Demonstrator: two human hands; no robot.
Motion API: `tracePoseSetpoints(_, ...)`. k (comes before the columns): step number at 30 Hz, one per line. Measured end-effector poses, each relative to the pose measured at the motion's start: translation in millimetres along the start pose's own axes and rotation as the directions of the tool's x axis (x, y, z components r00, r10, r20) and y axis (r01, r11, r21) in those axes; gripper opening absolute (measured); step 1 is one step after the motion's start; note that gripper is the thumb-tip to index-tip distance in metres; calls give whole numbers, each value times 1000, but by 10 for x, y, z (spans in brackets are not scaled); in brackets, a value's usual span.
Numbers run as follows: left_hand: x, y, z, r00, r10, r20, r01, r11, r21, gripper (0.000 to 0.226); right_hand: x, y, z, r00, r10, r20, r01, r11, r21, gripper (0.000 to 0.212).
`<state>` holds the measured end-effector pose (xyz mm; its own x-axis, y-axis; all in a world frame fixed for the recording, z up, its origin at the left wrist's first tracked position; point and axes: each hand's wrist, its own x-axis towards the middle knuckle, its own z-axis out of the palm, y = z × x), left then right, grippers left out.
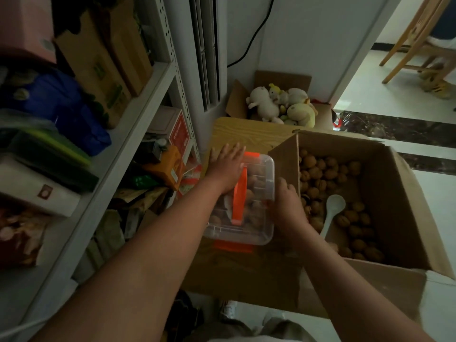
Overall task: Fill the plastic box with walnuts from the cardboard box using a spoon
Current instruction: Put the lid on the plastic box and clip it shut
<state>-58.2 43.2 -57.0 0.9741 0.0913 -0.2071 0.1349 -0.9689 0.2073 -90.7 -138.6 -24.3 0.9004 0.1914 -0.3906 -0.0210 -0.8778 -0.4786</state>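
Where the left hand [225, 166] rests: flat on the far left corner of the lid [261, 169], palm down, fingers straight and spread.
Right hand [287, 206]: at the right side of the plastic box [256, 230], back of the hand up, fingers curled down over the right rim; the fingertips are hidden.
Plastic box: clear, lid on, standing between the two hands just left of the cardboard box [407, 213]; walnuts show through the lid.
Orange handle [240, 193]: lies along the middle of the lid, partly under the left wrist.
Orange latches [233, 245]: one at the near end of the box, one at the far end beside the left fingers.
Cardboard box: open, flaps up, its left flap just beside the plastic box and behind the right hand.
Walnuts [350, 215]: a loose layer over the bottom of the cardboard box.
Spoon [333, 211]: white, lying on the walnuts near the left wall, bowl away from the person, just right of the right hand and apart from it.
Wooden table [246, 132]: light grain, showing beyond the plastic box.
Plush toys [278, 104]: heaped in a smaller carton behind the table.
Shelf unit [138, 114]: white, at the left, crowded with cartons and bags.
Air conditioner [207, 58]: white, upright, between the shelf unit and the carton of toys.
Wooden chair [419, 40]: far right, on the pale floor beyond the doorway.
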Motion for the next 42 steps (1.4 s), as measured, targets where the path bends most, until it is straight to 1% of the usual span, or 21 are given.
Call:
tracePoseSetpoints(1, -49, -21, 35, 1000, 12, -11, -11, 1000, 29, 54, -85, -1, 26, 982, -163, -97, 148, 978, -146, 66)
tracePoseSetpoints(2, -87, -39, 67, 999, 21, -34, -19, 999, 41, 54, -157, 1, 63, 914, -371, -163, 319, 908, -272, 68)
tracePoseSetpoints(3, -113, -53, 94, 998, 21, -58, -19, 999, 41, 54, -229, -3, 102, 814, -555, -175, 482, 812, -330, 62)
tracePoseSetpoints(4, -119, -63, 114, 997, 15, -78, -12, 999, 34, 54, -297, 6, 148, 729, -675, -116, 612, 718, -333, 54)
tracePoseSetpoints(5, -116, -69, 124, 996, 12, -91, -9, 999, 35, 54, -364, 22, 192, 693, -721, 27, 691, 652, -314, 54)
tracePoseSetpoints(7, -105, -66, 137, 994, 13, -107, -8, 999, 54, 54, -447, 91, 308, 654, -687, 318, 756, 575, -313, 73)
tracePoseSetpoints(8, -107, -68, 141, 994, 14, -112, -7, 998, 62, 54, -476, 139, 383, 636, -671, 380, 770, 521, -369, 78)
tracePoseSetpoints(10, -114, -67, 149, 993, 13, -119, -6, 998, 61, 54, -506, 213, 477, 649, -628, 429, 755, 461, -466, 73)
tracePoseSetpoints(12, -112, -66, 143, 993, 14, -117, -7, 998, 62, 54, -497, 186, 455, 664, -627, 407, 742, 481, -468, 63)
tracePoseSetpoints(16, -111, -58, 138, 993, 13, -115, -4, 997, 75, 54, -457, 124, 360, 622, -647, 441, 783, 504, -366, 65)
tracePoseSetpoints(20, -122, -59, 138, 993, 12, -119, -4, 998, 66, 53, -473, 120, 391, 626, -643, 441, 779, 546, -309, 92)
tracePoseSetpoints(21, -123, -57, 140, 993, 12, -121, -4, 998, 67, 53, -479, 106, 398, 635, -641, 431, 771, 553, -315, 86)
tracePoseSetpoints(23, -122, -56, 139, 992, 15, -127, -6, 997, 72, 53, -478, 72, 390, 661, -617, 427, 750, 563, -348, 59)
tracePoseSetpoints(24, -123, -53, 139, 992, 17, -127, -7, 997, 74, 53, -474, 68, 395, 660, -622, 422, 751, 565, -341, 55)
tracePoseSetpoints(27, -131, -51, 135, 991, 23, -135, -12, 997, 82, 53, -472, 61, 402, 661, -635, 400, 748, 596, -291, 57)
tracePoseSetpoints(29, -130, -53, 129, 991, 21, -135, -10, 997, 80, 53, -491, 111, 411, 676, -656, 336, 734, 638, -233, 56)
tracePoseSetpoints(32, -135, -37, 131, 991, 19, -136, -9, 997, 74, 53, -534, 298, 458, 757, -633, 160, 649, 699, -300, 49)
tracePoseSetpoints(34, -133, -38, 133, 990, 16, -144, -6, 998, 69, 52, -594, 346, 515, 767, -627, 137, 631, 696, -343, 38)
tracePoseSetpoints(38, -126, -21, 110, 989, -3, -145, 11, 998, 55, 52, -564, 329, 422, 736, -668, 107, 649, 651, -393, 50)
tracePoseSetpoints(40, -118, 34, 82, 992, -42, -123, 51, 996, 69, 52, -503, 302, 262, 715, -691, 108, 691, 675, -257, 40)
tracePoseSetpoints(42, -96, 143, 11, 985, -143, -96, 147, 988, 37, 52, -470, 353, 104, 738, -674, -8, 666, 731, -149, 33)
